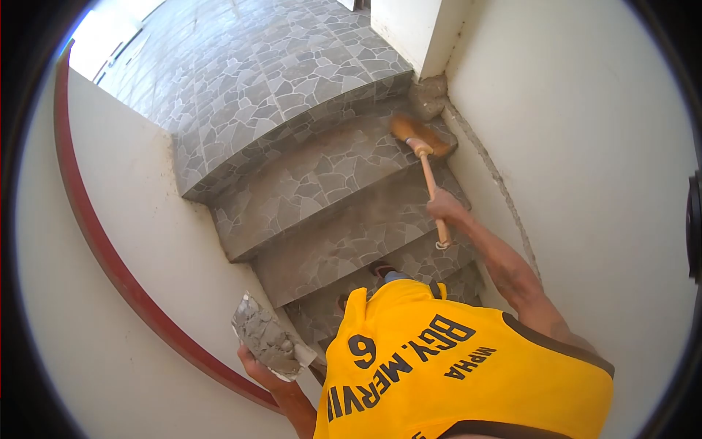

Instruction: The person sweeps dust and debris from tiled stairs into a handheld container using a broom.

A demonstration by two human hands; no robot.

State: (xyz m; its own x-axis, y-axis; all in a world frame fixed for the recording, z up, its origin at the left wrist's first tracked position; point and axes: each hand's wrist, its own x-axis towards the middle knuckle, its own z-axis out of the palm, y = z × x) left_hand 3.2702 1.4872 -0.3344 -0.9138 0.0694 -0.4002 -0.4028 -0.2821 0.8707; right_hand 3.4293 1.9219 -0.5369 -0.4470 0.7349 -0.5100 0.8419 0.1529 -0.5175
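Note:
My right hand (443, 205) is wrapped round the pale handle of a short broom (428, 167). The broom's brown bristles (422, 135) rest on a stone-patterned stair tread (322, 172), near its right end by the wall. At lower left, my left hand (256, 366) supports a light-coloured tray (301, 356) from beneath. Grey wet mortar (268, 336) is heaped on that tray. Most of the left fingers are hidden under it.
A dark red handrail (117, 263) curves along the left wall. On the right, a rough strip (486, 161) runs down the white wall (585, 146), with a rough cement patch (430, 95) at the top corner. Above the steps lies a tiled landing (256, 80).

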